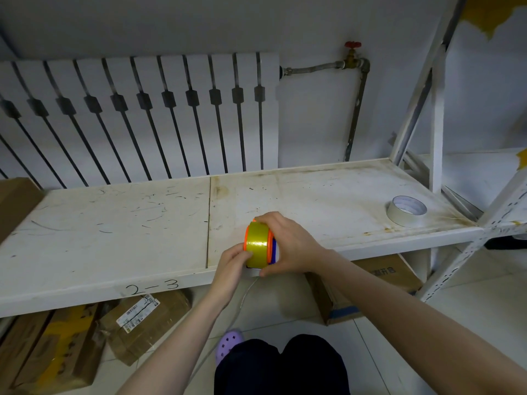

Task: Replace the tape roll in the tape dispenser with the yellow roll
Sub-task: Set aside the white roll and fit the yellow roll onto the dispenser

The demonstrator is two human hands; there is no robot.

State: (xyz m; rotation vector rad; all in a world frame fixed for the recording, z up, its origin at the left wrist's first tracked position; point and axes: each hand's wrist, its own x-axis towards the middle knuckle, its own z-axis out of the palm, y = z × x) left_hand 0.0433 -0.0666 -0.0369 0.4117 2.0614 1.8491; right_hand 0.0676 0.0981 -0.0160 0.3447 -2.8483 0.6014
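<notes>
The yellow roll point(256, 246) sits between the orange side plates of the tape dispenser point(270, 246), at the front edge of the white shelf point(114, 223). My right hand point(288, 246) wraps the dispenser from the right, thumb low and fingers over the top. My left hand point(232, 265) pinches the lower left face of the yellow roll. A white tape roll point(406, 210) lies flat on the shelf far to the right, apart from both hands.
A radiator point(142, 115) and a pipe with a red valve point(353, 45) stand behind the shelf. Cardboard boxes point(142, 320) lie under the shelf, another box point(11, 203) at its left end. Shelf uprights point(436, 118) rise at right.
</notes>
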